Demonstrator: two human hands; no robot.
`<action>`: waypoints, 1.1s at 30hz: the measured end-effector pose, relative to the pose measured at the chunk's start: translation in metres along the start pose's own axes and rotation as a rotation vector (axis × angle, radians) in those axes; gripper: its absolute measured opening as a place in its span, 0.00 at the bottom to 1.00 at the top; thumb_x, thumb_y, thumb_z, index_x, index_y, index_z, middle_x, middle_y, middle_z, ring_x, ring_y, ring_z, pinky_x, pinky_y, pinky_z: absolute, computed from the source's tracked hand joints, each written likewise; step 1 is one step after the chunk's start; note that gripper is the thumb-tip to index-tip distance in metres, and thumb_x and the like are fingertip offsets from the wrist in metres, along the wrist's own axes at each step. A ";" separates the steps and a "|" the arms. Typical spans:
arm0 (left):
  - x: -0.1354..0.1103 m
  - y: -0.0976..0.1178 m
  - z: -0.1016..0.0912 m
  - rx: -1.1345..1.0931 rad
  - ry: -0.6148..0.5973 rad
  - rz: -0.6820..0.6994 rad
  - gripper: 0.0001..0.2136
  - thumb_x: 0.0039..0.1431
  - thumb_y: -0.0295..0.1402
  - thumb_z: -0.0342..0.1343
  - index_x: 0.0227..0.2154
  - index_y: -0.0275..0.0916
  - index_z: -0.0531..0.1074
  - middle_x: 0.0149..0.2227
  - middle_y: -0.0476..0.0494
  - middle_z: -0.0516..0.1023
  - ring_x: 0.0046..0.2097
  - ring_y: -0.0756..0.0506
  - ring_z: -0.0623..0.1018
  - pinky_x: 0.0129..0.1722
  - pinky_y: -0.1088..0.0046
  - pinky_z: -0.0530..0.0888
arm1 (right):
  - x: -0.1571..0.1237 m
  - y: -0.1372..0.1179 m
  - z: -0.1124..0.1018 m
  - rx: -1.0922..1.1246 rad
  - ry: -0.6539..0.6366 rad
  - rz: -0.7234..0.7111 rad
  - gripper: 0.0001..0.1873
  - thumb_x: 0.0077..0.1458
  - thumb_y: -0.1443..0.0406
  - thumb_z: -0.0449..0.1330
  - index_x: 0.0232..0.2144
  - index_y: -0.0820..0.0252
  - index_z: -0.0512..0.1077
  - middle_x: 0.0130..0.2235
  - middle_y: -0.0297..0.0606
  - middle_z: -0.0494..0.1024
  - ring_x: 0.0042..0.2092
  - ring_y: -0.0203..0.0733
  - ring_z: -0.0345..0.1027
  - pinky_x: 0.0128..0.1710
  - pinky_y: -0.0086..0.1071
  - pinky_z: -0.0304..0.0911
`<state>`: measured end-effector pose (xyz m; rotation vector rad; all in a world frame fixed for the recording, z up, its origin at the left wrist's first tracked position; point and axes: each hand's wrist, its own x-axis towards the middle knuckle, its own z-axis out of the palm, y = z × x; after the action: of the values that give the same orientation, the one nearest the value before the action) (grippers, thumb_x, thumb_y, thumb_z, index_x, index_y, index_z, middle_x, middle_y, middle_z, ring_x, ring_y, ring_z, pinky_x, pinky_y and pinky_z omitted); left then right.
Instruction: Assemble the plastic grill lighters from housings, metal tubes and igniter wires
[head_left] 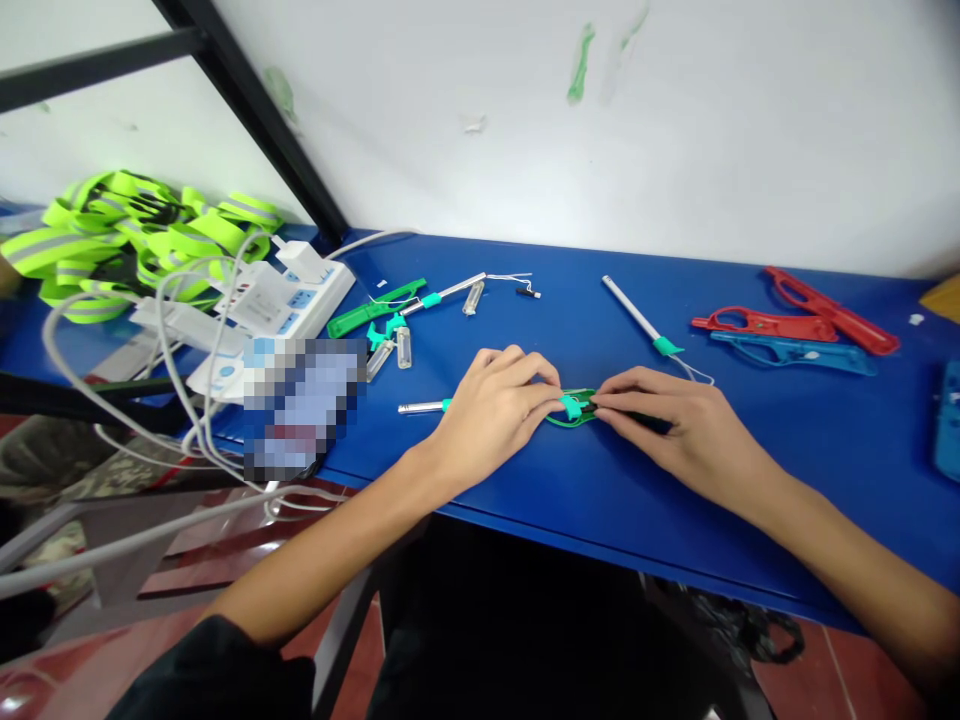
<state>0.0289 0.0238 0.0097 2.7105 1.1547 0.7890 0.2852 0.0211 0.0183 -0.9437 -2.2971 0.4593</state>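
Note:
On the blue table, a green lighter casing half [559, 421] lies between my two hands, partly hidden by the fingers. My left hand [499, 410] is closed on its left part, with thumb and fingertips against a teal trigger piece [573, 406]. A metal lighter tube [420, 408] sticks out to the left from under that hand. My right hand [675, 420] is pinched at the casing's right end, where a small dark part shows at the fingertips. Further back lies another metal tube [630, 305] with a teal collar and thin wires.
Red casing halves [772, 323] and a blue one [795, 353] lie back right. Back left are a green casing [375, 310], transparent fuel tanks [404, 347] and a wired tube [457, 287]. A power strip [319, 300] with cables, a pixelated patch and yellow reflective straps [150, 240] are left.

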 end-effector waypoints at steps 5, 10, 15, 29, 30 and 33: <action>0.000 0.001 0.001 0.026 0.011 0.007 0.10 0.77 0.33 0.56 0.42 0.41 0.83 0.49 0.46 0.84 0.43 0.45 0.75 0.45 0.64 0.65 | 0.000 -0.001 -0.001 0.022 -0.027 0.009 0.13 0.70 0.67 0.60 0.44 0.53 0.86 0.45 0.40 0.84 0.41 0.41 0.81 0.42 0.35 0.77; 0.002 0.001 0.003 0.020 0.028 0.031 0.11 0.78 0.33 0.55 0.42 0.41 0.83 0.48 0.47 0.84 0.42 0.46 0.75 0.45 0.65 0.64 | -0.001 0.004 -0.001 0.040 -0.058 0.104 0.09 0.70 0.65 0.62 0.44 0.54 0.84 0.45 0.38 0.85 0.41 0.41 0.81 0.43 0.35 0.76; 0.001 0.002 0.005 0.053 0.041 0.052 0.12 0.78 0.32 0.54 0.42 0.42 0.84 0.47 0.48 0.85 0.42 0.45 0.75 0.43 0.65 0.64 | -0.002 0.007 -0.002 0.098 -0.065 0.163 0.05 0.69 0.65 0.63 0.40 0.55 0.81 0.44 0.37 0.85 0.41 0.40 0.80 0.43 0.34 0.74; 0.001 0.003 0.010 -0.049 0.020 -0.096 0.05 0.74 0.33 0.61 0.44 0.39 0.80 0.44 0.48 0.86 0.43 0.45 0.79 0.47 0.65 0.70 | -0.004 0.006 0.001 -0.030 -0.102 -0.052 0.13 0.73 0.67 0.57 0.54 0.56 0.78 0.49 0.42 0.82 0.47 0.42 0.80 0.49 0.36 0.76; 0.001 0.002 0.009 -0.049 0.010 -0.085 0.05 0.75 0.33 0.60 0.42 0.39 0.80 0.44 0.48 0.86 0.43 0.45 0.79 0.47 0.65 0.70 | -0.004 0.006 0.002 -0.045 -0.107 -0.072 0.14 0.74 0.67 0.57 0.56 0.55 0.78 0.50 0.43 0.81 0.48 0.43 0.80 0.50 0.37 0.76; 0.000 0.001 0.007 -0.030 -0.012 -0.043 0.08 0.77 0.33 0.56 0.43 0.39 0.80 0.44 0.47 0.85 0.43 0.45 0.78 0.47 0.65 0.71 | -0.004 0.005 0.006 -0.085 -0.097 -0.118 0.14 0.74 0.65 0.57 0.56 0.54 0.79 0.50 0.43 0.81 0.48 0.45 0.79 0.50 0.39 0.76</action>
<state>0.0330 0.0240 0.0036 2.6536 1.1842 0.7767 0.2864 0.0214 0.0095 -0.8364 -2.4621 0.3667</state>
